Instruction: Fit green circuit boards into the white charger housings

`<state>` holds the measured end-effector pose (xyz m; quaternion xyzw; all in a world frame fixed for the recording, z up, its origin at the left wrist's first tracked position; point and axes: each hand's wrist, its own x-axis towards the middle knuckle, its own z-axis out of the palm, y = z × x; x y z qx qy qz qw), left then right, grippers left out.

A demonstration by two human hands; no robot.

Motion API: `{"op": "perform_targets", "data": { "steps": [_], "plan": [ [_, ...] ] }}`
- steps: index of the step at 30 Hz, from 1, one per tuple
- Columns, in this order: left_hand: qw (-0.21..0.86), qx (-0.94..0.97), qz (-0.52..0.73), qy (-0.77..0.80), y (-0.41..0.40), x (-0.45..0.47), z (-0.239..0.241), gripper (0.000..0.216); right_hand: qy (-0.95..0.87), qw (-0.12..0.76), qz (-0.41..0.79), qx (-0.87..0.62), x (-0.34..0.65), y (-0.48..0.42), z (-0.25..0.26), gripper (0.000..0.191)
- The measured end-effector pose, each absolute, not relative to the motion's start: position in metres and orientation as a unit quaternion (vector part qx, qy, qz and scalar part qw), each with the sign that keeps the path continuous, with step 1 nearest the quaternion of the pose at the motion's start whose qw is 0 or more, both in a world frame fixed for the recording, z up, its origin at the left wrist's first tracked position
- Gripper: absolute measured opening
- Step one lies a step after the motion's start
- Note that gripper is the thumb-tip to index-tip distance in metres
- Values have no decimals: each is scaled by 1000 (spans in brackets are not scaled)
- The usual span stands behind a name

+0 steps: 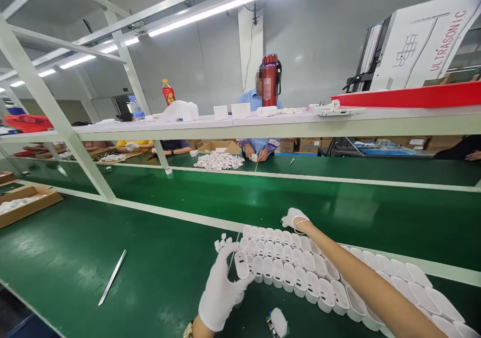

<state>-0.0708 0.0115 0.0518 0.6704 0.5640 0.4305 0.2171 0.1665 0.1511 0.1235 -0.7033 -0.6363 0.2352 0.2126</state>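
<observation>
My left hand (221, 290), in a white glove, has its thumb and fingers around a white oval plastic housing (241, 265) with a small dark slot. This housing is at the left end of several rows of similar white housings (288, 276). My right hand (295, 218), also gloved, reaches past the rows to the edge of the green belt. Its fingers are curled, and what they hold, if anything, is hidden. Small white parts (222, 242) lie just beyond my left hand. Nearer me is a small circuit board with a white rounded piece (278, 323).
White tweezers (112, 278) lie on the green worktop at left, with a cardboard box (28, 202) of white parts beyond. A shelf (210, 129) crosses above the belt (210, 192). Opposite, a person (259, 127) handles a small white piece beside a heap of white parts (219, 161).
</observation>
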Motion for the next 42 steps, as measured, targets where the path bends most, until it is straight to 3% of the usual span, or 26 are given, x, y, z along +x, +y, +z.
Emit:
{"op": "perform_targets", "data": {
  "steps": [6,10,17,25,32,37,42],
  "plan": [
    [188,713,446,507,-8,-29,87,45,-685,276,350,-576,199,130,123,30],
    [179,759,452,434,-5,-5,86,50,-716,318,394,-481,221,69,122,43],
    [143,791,448,391,-3,16,53,63,-758,386,250,-463,227,-16,111,41],
    [120,794,449,392,-8,13,53,65,-782,407,262,-393,224,-12,102,38],
    [109,796,469,366,-9,13,52,63,-820,324,270,-387,217,-20,102,16],
    [102,795,472,368,-11,12,49,61,-849,208,243,-421,211,-17,107,18],
    [129,796,463,369,-12,15,49,58,-871,160,201,-418,210,-17,101,14]
  ]
}}
